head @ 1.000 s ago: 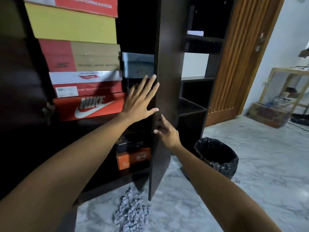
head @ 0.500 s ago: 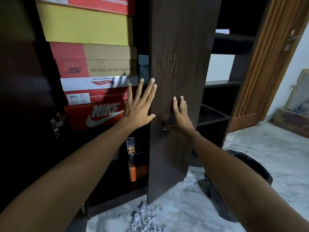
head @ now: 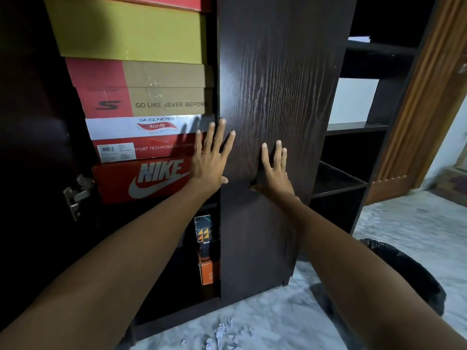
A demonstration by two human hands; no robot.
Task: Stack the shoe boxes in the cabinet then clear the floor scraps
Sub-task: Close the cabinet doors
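Shoe boxes are stacked inside the dark cabinet: a red Nike box (head: 141,180) at the bottom, a white and red Skechers box (head: 141,137) on it, a red and brown box (head: 141,89) above, then a yellow box (head: 126,31). The dark wooden cabinet door (head: 278,84) stands partly swung across the opening. My right hand (head: 274,170) presses flat on the door with straight fingers. My left hand (head: 211,157) is spread flat at the door's left edge, in front of the boxes. White paper scraps (head: 222,335) lie on the marble floor below.
A bin with a black liner (head: 414,271) stands on the floor at the right, behind my right forearm. Small boxes (head: 206,251) sit on the cabinet's lower shelf. Open dark shelves (head: 353,127) and a wooden room door (head: 427,97) are to the right. A hinge (head: 75,195) shows at left.
The cabinet door has swung further left across the opening under my right hand, covering more of the boxes. My view has moved closer and lower.
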